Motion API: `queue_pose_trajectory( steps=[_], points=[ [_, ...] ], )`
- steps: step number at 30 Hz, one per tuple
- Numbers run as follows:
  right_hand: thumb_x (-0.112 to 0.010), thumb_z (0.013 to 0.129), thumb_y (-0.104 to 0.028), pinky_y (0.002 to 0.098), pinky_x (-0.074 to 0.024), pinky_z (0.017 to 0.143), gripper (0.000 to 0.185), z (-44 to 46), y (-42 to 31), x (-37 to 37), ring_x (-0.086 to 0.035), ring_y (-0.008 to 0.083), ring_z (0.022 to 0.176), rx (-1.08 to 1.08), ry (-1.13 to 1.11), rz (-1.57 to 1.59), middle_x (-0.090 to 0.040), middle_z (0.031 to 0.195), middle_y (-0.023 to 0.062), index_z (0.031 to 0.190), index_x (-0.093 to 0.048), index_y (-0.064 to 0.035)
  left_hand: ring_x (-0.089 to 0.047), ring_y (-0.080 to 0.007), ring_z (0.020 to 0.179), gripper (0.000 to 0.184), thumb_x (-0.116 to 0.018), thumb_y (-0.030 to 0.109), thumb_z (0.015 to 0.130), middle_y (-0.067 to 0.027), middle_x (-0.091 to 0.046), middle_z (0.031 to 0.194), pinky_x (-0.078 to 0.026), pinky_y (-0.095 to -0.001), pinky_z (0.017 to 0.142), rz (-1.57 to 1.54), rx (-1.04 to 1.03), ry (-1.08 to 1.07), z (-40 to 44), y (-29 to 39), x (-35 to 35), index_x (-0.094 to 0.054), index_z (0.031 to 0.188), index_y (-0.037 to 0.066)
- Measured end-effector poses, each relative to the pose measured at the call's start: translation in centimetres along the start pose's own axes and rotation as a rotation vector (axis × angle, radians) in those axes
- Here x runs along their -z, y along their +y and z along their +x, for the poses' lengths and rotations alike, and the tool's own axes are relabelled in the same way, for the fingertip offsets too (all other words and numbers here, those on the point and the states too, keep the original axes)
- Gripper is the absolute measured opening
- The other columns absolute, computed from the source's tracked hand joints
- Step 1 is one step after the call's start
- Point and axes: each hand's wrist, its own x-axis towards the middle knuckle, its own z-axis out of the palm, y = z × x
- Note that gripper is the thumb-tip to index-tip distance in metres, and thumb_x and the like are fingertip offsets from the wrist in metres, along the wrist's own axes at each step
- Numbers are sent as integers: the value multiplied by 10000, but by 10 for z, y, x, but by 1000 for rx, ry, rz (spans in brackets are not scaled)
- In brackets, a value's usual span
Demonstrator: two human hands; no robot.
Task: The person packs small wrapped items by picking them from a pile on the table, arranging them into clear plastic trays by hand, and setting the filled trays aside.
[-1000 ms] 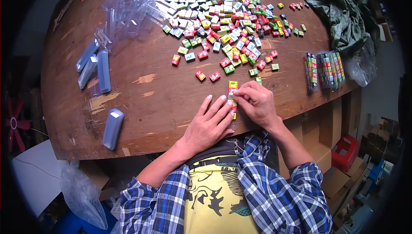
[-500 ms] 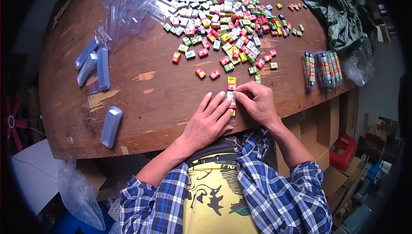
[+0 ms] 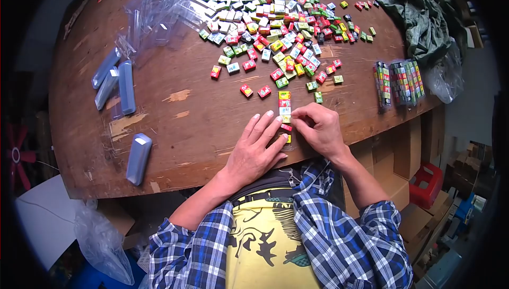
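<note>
- Along the surface point(image 3: 207, 119): filled packs point(image 3: 407, 83), one partial row point(image 3: 284, 103), many loose boxes point(image 3: 277, 24) remaining.
- Left hand point(image 3: 258, 145): fingers apart, beside the row.
- Right hand point(image 3: 321, 128): at the row; cannot tell grip.

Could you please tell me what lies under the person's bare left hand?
Brown wooden tabletop shows around the left hand, and a row of small, colourful rectangular boxes beside its fingertips; the hand hides whatever lies beneath.

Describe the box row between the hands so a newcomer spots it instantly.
On the brown table, find the left hand and right hand near the front edge. Between them, a single-file row of small boxes points away from the person. Unlike the jumbled pile beyond, it is lined up, with yellow at its far end, then red, then white.
</note>
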Motion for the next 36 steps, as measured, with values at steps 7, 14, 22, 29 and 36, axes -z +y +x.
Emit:
queue_pose_trajectory(
  steps=[7,14,22,29,36],
  points=[
    [-860,910,-50,320,-567,661,155,-5,-11,5,-729,194,760,87,-124,2,-739,898,99,1055,-812,-26,-469,-422,1524,460,-815,339,925,-197,-574,1558,-382,-588,1275,-20,1,27,1,-1,-2,-729,1288,69],
    [-817,950,-80,366,-586,695,138,-6,5,6,-746,270,810,79,-252,67,-736,928,110,1081,-813,-37,-497,-417,1490,457,-820,317,913,-199,-582,1541,-400,-594,1261,-25,-54,79,-5,-7,-6,-728,1277,58],
    [-836,931,-53,353,-570,657,139,-13,-4,0,-732,245,766,113,-121,-29,-737,895,110,1069,-827,-45,-528,-423,1440,515,-822,346,902,-210,-611,1496,-428,-592,1226,-28,34,85,3,3,7,-720,1299,35],
    [-828,929,-42,341,-559,629,138,-11,-6,3,-734,240,742,70,-215,0,-746,884,119,1066,-817,-24,-526,-430,1443,510,-822,359,911,-212,-615,1492,-432,-596,1218,8,31,91,-1,0,-2,-724,1299,43],
    [-762,913,-30,407,-616,770,146,47,14,33,-784,316,875,75,114,-80,-794,980,171,1052,-807,-29,-536,-426,1434,440,-846,348,901,-205,-622,1479,-451,-592,1209,20,9,110,-1,-2,-1,-755,1236,79]
  ],
)
